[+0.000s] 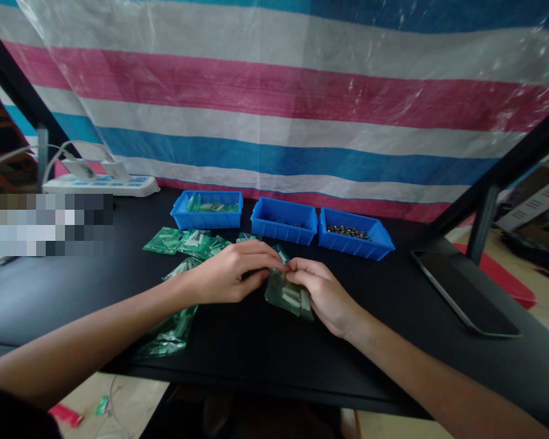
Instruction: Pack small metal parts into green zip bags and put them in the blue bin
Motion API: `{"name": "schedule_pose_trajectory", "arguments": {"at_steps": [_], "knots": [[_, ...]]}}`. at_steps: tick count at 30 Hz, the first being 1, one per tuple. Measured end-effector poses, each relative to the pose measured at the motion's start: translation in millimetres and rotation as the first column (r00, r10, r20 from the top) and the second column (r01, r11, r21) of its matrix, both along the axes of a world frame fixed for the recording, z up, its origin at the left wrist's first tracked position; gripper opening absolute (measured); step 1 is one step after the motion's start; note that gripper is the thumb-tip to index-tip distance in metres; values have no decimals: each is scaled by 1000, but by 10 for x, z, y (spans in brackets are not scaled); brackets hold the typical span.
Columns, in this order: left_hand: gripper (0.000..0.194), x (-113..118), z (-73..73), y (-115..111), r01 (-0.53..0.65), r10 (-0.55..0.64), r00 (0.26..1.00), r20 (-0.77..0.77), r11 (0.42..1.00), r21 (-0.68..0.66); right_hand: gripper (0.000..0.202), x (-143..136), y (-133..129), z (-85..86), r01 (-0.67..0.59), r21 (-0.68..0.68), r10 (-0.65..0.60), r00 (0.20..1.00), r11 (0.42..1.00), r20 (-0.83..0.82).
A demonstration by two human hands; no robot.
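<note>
Clamping fingers (305, 265) on a green bag (288, 297), right hand (330, 297) meets left hand (231, 272), whose hold is unclear.

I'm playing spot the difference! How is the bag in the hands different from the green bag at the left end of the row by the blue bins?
The held bag is gripped by the right hand, while the row-end bag lies on the table. The held bag looks duller and darker; the row-end bag looks brighter green. Both are see-through, with pale pieces inside.
</note>
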State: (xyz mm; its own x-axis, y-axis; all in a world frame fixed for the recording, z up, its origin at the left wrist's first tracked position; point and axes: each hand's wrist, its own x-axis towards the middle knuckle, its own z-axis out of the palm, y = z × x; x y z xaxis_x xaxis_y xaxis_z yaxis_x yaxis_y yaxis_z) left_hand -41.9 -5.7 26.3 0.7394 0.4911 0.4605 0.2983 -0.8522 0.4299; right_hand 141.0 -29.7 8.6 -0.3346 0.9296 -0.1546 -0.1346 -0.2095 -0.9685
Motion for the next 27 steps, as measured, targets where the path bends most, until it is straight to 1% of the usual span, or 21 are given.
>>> {"name": "schedule_pose_trajectory", "arguments": {"at_steps": [1, 3, 5, 7, 10, 14, 18, 21, 23, 27], "knots": [[25, -9, -2, 12, 30, -29, 999, -26, 998, 59, 4, -1, -2, 2, -9, -12, 8, 1000, 1000, -4], [22, -16, -5, 29, 50, -45, 998, -41, 989, 139, 3, -5, -5, 6, -10, -29, 10, 1000, 1000, -8], [18, -17, -3, 39, 51, -44, 998, -38, 982, 181, 3, -9, -5, 13, 2, -48, -2, 1000, 999, -6], [17, -18, 7, 42, 58, -48, 997, -54, 979, 195, 2, -11, -6, 26, -1, -74, 0, 1000, 997, -12], [14, -24, 30, 35, 85, -70, 993, -96, 983, 161, 3, -8, -20, 58, -51, -108, 50, 999, 993, -10], [12, -18, 42, 4, 138, -124, 983, -135, 986, 97, 5, 0, -58, 94, -127, -168, 137, 989, 977, 47], [12, 5, 32, -37, 163, -142, 978, -152, 978, 130, 4, 5, -85, 100, -149, -176, 161, 985, 973, 57], [11, 15, 39, -67, 157, -134, 981, -143, 974, 166, 5, 8, -90, 107, -209, -184, 220, 974, 960, 44], [11, 16, 50, -81, 162, -141, 980, -141, 974, 155, 7, 5, -91, 117, -239, -209, 253, 967, 948, 42], [7, 21, 53, -89, 184, -171, 973, -153, 980, 74, 7, -8, -97, 128, -221, -219, 237, 970, 950, 49]]}}
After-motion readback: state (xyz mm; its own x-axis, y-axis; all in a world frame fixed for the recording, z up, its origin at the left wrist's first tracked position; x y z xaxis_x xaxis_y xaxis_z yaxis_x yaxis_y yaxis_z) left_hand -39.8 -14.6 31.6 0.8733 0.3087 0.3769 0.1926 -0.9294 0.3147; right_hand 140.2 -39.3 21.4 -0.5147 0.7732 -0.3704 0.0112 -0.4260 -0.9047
